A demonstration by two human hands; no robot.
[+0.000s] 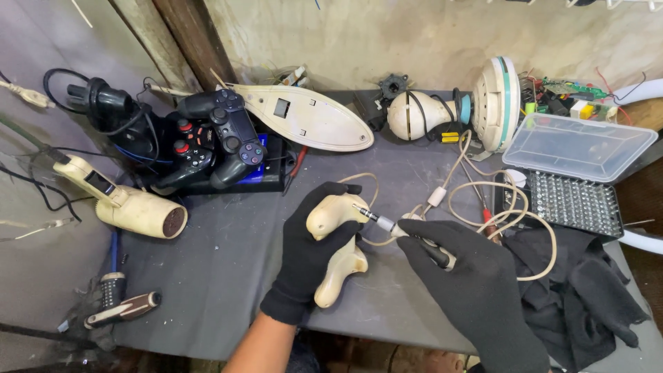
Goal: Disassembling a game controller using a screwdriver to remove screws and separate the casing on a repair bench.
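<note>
The left hand (311, 252) wraps tight around a cream housing (336, 249), steadying it on the bench — the right hand (469, 283), closed on a screwdriver (404, 231), sets its tip into the housing's top.

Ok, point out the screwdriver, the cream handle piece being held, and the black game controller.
screwdriver (404, 231): head view, on its silver shaft collar.
cream handle piece (330, 220): head view, on its rounded upper end.
black game controller (231, 131): head view, on its centre body.
</note>
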